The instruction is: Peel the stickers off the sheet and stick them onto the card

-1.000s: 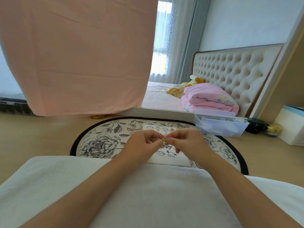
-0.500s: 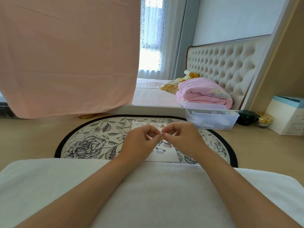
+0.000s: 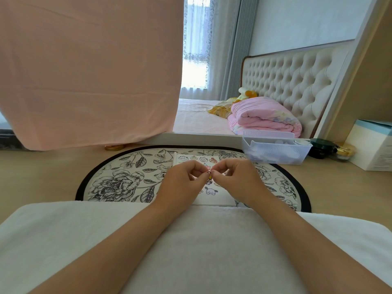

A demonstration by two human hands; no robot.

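Note:
A small yellow cartoon sticker (image 3: pixel 209 176) hangs between my fingertips, just above a white card (image 3: pixel 214 197) lying on the floral mat. My left hand (image 3: pixel 182 183) and my right hand (image 3: pixel 235 179) meet at the middle, both pinching the sticker with thumb and forefinger. The card shows a white dog sticker (image 3: pixel 210 190) near my hands. Behind my hands lies the sticker sheet (image 3: pixel 191 159) with several outlined cartoon figures, partly hidden by my fingers.
The oval black-rimmed floral mat (image 3: pixel 118 181) lies on a wooden desk. A clear plastic bin (image 3: pixel 275 150) stands at the right back, with dark jars (image 3: pixel 321 147) and a white box (image 3: pixel 373 149) beyond. A white towel (image 3: pixel 201 251) covers my lap. A pink cloth (image 3: pixel 89 71) hangs at left.
My hands stay joined on the sticker; the view has shifted slightly, and the sticker sits a little lower between my fingertips.

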